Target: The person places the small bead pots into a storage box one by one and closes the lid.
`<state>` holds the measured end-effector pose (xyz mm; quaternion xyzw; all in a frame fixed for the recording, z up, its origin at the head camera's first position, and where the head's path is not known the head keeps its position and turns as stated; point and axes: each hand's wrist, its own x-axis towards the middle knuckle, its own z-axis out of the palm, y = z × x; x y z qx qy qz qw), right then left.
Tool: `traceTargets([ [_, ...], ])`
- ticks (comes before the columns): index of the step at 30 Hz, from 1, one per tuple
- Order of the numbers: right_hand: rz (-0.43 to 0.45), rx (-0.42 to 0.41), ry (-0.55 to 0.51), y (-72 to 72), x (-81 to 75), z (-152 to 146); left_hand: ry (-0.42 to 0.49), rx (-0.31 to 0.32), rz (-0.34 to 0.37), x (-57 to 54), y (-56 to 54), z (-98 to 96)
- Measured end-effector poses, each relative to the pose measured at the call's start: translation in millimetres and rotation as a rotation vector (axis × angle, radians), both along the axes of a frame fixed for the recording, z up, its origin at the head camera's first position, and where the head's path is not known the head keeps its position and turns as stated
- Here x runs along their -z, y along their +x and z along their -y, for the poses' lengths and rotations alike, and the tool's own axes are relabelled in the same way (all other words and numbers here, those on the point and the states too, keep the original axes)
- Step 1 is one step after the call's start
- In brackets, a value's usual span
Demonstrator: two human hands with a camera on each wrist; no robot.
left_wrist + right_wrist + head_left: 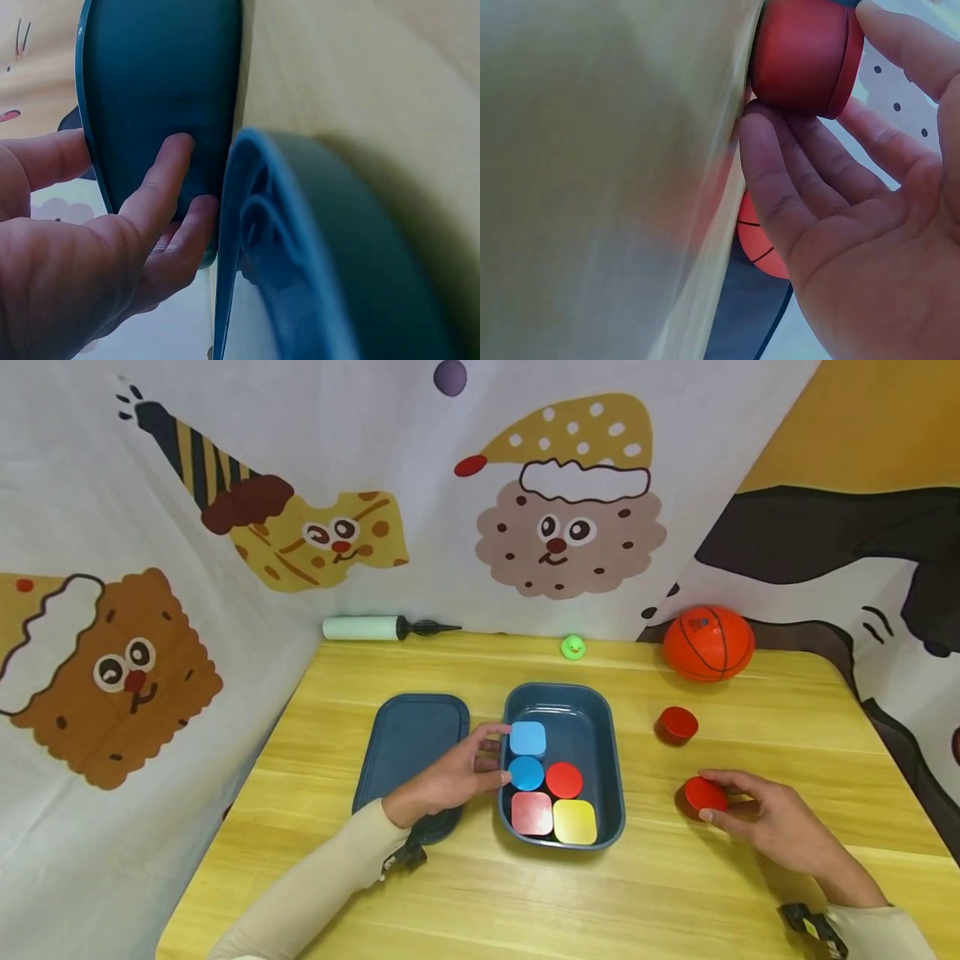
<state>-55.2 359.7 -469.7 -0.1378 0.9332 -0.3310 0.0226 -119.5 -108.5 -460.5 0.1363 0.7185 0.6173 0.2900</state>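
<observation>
A dark blue open box (600, 752) stands on the table. Along its left and near sides it holds a light blue square-topped container (528, 737), a blue round one (526, 772), a red round one (564, 780), a pinkish-red square one (532, 813) and a yellow square one (575, 822). My left hand (457, 774) touches the box's left side, its fingers fairly straight against the outer wall (150, 75). My right hand (780, 818) pinches a small red round container (705, 796) between thumb and fingers, right of the box. Another red round container (677, 725) stands farther back.
A dark blue lid (411, 752) lies left of the box, partly beneath my left forearm. At the table's back edge are a pale green hand pump (363, 627), a green toy duck (573, 647) and an orange basketball (708, 643). A printed cloth (442, 560) hangs behind.
</observation>
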Motion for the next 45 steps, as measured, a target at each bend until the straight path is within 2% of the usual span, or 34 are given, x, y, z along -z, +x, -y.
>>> traceTargets([
  [5, 0.003, 0.012, -0.023, -2.9, -2.8, 2.6, 0.011, 0.000, 0.007, 0.2, 0.5, -0.7],
  [14, -0.076, -0.030, -0.039, -17.2, -10.8, 15.3, 0.009, 0.004, 0.009, -0.8, 0.1, -0.1],
  [23, -0.141, -0.094, -0.062, -36.9, -25.0, 37.6, 0.030, 0.009, 0.023, 0.7, -0.7, 0.6],
  [31, -0.188, -0.134, -0.094, -58.6, -38.6, 68.3, 0.011, 0.007, 0.026, -1.5, -0.5, 0.3],
  [38, -0.148, -0.173, -0.149, -79.5, -43.8, 95.2, 0.004, 0.003, 0.037, -0.5, -1.6, -0.7],
  [45, -0.096, -0.193, -0.121, -95.2, -41.2, 119.7, 0.001, 0.005, 0.036, -0.4, -4.2, 0.1],
])
